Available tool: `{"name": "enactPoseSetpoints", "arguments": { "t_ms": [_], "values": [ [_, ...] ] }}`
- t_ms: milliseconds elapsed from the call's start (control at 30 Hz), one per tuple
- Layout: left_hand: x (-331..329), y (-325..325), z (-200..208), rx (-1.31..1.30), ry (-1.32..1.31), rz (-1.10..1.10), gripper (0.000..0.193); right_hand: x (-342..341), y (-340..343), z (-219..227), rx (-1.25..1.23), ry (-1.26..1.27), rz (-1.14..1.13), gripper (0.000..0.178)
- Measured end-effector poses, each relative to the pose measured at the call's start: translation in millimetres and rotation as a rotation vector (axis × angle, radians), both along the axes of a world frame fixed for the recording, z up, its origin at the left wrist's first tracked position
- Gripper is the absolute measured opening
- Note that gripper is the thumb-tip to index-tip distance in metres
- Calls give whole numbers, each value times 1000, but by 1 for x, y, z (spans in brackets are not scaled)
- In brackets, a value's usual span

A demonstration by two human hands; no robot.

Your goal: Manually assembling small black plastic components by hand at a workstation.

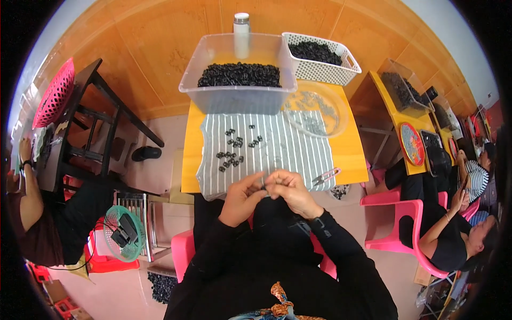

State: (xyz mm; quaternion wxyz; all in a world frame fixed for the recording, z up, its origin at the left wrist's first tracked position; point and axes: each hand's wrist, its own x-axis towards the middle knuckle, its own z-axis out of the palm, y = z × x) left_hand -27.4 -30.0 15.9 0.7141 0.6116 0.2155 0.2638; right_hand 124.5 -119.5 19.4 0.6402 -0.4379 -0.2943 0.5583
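My left hand (242, 200) and my right hand (294, 193) meet at the near edge of a grey striped cloth (290, 154). Thumbs and fingertips of both are pinched together around something small, mostly hidden by the fingers. Several small black pieces (229, 160) lie scattered on the cloth's left half, beyond my left hand. To the right of my right hand rests a pair of thread snips (326, 176). A shallow clear round tray (342, 125) with small silvery parts (314, 109) stands at the cloth's far right.
A big clear bin (234, 98) of black pieces stands at the table's back, beside a white perforated basket (325, 72) and before a white-capped bottle (241, 26). Pink chairs (397, 226) and seated people are at right. Another person's arm (33, 197) shows at left.
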Motion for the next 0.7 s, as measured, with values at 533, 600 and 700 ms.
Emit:
{"name": "enactPoseSetpoints", "arguments": {
  "t_ms": [533,600,700],
  "values": [
    [-12,37,-46,284,20,267,20,91,79,110,0,-568,-236,30],
    [-9,38,-41,334,39,272,20,50,73,127,157,-654,-255,35],
    [-10,41,-51,332,21,259,20,9,52,188,555,-903,-356,49]
  ]
}}
